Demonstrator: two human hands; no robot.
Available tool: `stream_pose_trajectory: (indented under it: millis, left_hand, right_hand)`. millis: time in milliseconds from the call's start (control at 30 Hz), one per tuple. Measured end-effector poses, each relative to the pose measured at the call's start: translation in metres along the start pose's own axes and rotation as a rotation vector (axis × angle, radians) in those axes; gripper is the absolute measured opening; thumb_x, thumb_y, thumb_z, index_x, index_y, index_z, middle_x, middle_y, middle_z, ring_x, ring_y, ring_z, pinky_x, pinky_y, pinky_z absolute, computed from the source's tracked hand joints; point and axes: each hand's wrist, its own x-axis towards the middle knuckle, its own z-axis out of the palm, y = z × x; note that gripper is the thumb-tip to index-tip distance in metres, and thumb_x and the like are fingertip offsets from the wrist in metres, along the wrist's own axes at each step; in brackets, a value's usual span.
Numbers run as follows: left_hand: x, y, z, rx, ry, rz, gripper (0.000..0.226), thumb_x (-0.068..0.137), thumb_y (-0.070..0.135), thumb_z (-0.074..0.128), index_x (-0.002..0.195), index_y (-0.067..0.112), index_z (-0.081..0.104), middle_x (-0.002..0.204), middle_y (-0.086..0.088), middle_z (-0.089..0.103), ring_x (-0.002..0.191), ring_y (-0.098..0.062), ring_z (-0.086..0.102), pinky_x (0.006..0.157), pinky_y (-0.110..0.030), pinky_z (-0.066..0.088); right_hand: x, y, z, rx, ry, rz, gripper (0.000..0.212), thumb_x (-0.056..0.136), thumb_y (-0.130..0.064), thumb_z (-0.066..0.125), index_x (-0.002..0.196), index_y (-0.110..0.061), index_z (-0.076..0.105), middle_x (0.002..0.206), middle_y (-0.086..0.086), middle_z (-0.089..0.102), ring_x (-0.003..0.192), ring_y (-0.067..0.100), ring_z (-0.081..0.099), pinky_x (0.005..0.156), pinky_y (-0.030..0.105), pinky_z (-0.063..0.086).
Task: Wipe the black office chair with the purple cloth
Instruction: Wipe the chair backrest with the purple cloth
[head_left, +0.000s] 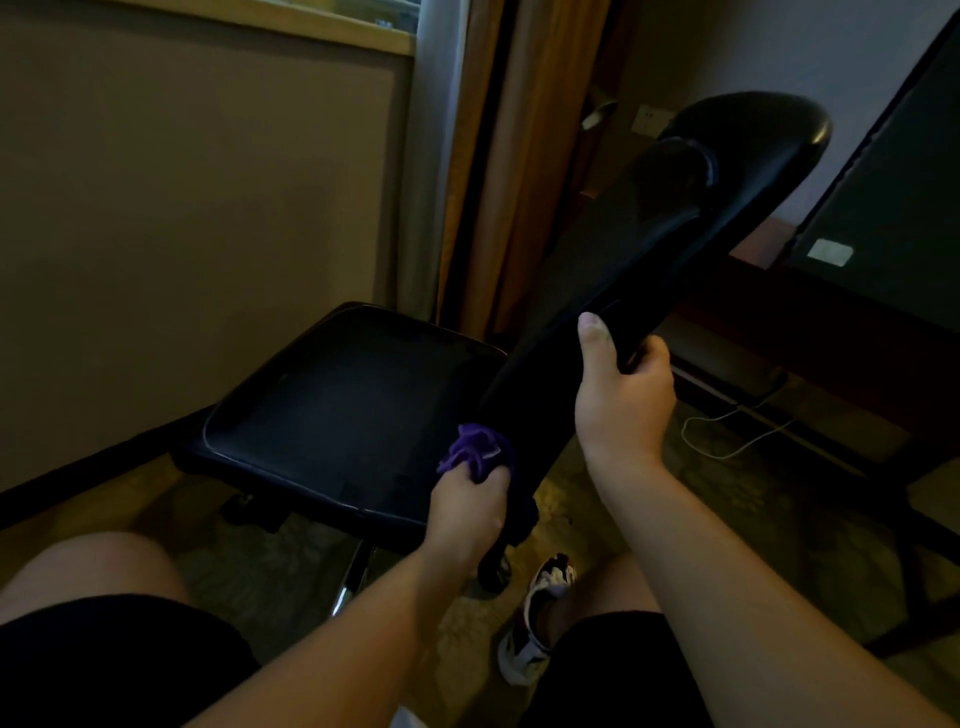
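Observation:
The black office chair (343, 405) stands in front of me, its seat to the left and its backrest (691, 208) slanting up to the right. My left hand (467, 509) is closed around the bunched purple cloth (475, 449), which presses against the lower edge of the backrest where it meets the seat. My right hand (621, 395) grips the side edge of the backrest halfway up, thumb on the front face and fingers behind it.
A beige wall and curtains (524, 171) lie behind the chair. A dark desk or panel (883, 208) stands at the right, with a white cable (727, 441) on the patterned carpet. My knees and one shoe (540, 618) are below, near the chair's caster (493, 571).

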Motion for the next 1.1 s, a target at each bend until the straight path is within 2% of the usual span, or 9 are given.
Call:
stream_pose_trajectory:
  millis: [133, 267, 367, 500, 567, 700, 933, 1033, 1100]
  left_hand:
    - [-0.017, 0.046, 0.003, -0.15, -0.129, 0.137, 0.013, 0.092, 0.022, 0.06, 0.088, 0.018, 0.071, 0.061, 0.003, 0.071, 0.049, -0.009, 0.066, 0.043, -0.017, 0.047]
    - [-0.032, 0.097, 0.008, -0.164, -0.233, 0.316, 0.01, 0.09, 0.026, 0.063, 0.086, 0.024, 0.072, 0.072, 0.004, 0.072, 0.062, -0.01, 0.068, 0.051, -0.017, 0.05]
    - [-0.037, 0.111, 0.01, -0.177, -0.255, 0.396, 0.008, 0.089, 0.022, 0.064, 0.085, 0.023, 0.071, 0.073, 0.005, 0.07, 0.063, -0.007, 0.066, 0.053, -0.014, 0.049]
    - [-0.035, 0.088, 0.006, -0.115, -0.254, 0.423, 0.01, 0.089, 0.023, 0.064, 0.094, 0.027, 0.072, 0.087, -0.002, 0.074, 0.079, -0.019, 0.071, 0.066, -0.032, 0.059]
    - [-0.028, 0.07, 0.002, -0.11, -0.23, 0.386, 0.011, 0.089, 0.024, 0.065, 0.096, 0.027, 0.073, 0.088, -0.003, 0.075, 0.08, -0.019, 0.073, 0.067, -0.032, 0.062]
    - [-0.01, 0.032, -0.007, -0.072, -0.151, 0.218, 0.008, 0.091, 0.017, 0.065, 0.091, 0.018, 0.073, 0.076, 0.002, 0.075, 0.065, -0.008, 0.072, 0.053, -0.015, 0.052]
    - [0.006, -0.012, -0.022, 0.037, -0.139, -0.114, 0.012, 0.091, 0.024, 0.066, 0.095, 0.015, 0.072, 0.08, -0.004, 0.077, 0.07, -0.016, 0.075, 0.06, -0.026, 0.06]
    - [0.006, -0.007, -0.022, 0.02, -0.143, -0.141, 0.013, 0.089, 0.024, 0.067, 0.095, 0.014, 0.072, 0.079, -0.005, 0.077, 0.067, -0.015, 0.075, 0.051, -0.021, 0.055]
    - [0.003, 0.005, -0.02, -0.057, -0.178, -0.108, 0.013, 0.088, 0.022, 0.068, 0.096, 0.013, 0.073, 0.08, -0.007, 0.077, 0.069, -0.018, 0.075, 0.051, -0.019, 0.054]
  right_hand:
    - [0.0, 0.003, 0.0, -0.007, 0.0, -0.003, 0.021, 0.091, -0.05, 0.069, 0.09, -0.033, 0.057, 0.089, -0.002, 0.07, 0.075, 0.005, 0.069, 0.062, 0.02, 0.054]
    - [0.003, 0.004, 0.002, -0.015, 0.012, 0.009, 0.023, 0.088, -0.053, 0.07, 0.088, -0.035, 0.056, 0.09, -0.006, 0.07, 0.078, 0.0, 0.068, 0.066, 0.022, 0.054]
    - [0.004, 0.004, 0.002, 0.004, 0.013, 0.03, 0.029, 0.082, -0.061, 0.069, 0.086, -0.036, 0.057, 0.088, -0.009, 0.069, 0.076, -0.005, 0.066, 0.065, 0.02, 0.051]
    - [0.002, 0.009, 0.002, -0.006, 0.022, 0.007, 0.03, 0.082, -0.065, 0.068, 0.088, -0.037, 0.057, 0.088, -0.008, 0.071, 0.079, 0.0, 0.069, 0.064, 0.023, 0.055]
    - [0.002, 0.01, 0.002, -0.002, 0.018, 0.004, 0.03, 0.083, -0.063, 0.069, 0.09, -0.036, 0.058, 0.089, -0.005, 0.072, 0.078, 0.004, 0.07, 0.066, 0.025, 0.057]
    - [0.003, 0.01, 0.002, 0.0, 0.013, 0.003, 0.032, 0.082, -0.063, 0.069, 0.089, -0.034, 0.059, 0.087, -0.003, 0.072, 0.075, 0.006, 0.07, 0.064, 0.026, 0.057]
    - [0.003, 0.008, 0.0, -0.009, -0.009, 0.0, 0.027, 0.087, -0.055, 0.07, 0.091, -0.031, 0.059, 0.089, -0.003, 0.071, 0.076, 0.006, 0.07, 0.066, 0.026, 0.056]
    - [0.004, 0.007, 0.0, -0.009, -0.016, 0.005, 0.024, 0.088, -0.052, 0.07, 0.09, -0.03, 0.059, 0.09, -0.003, 0.071, 0.077, 0.006, 0.07, 0.068, 0.028, 0.057]
    - [0.004, 0.007, 0.0, -0.012, -0.023, 0.008, 0.024, 0.089, -0.051, 0.071, 0.092, -0.03, 0.06, 0.091, -0.002, 0.072, 0.078, 0.006, 0.07, 0.069, 0.03, 0.058]
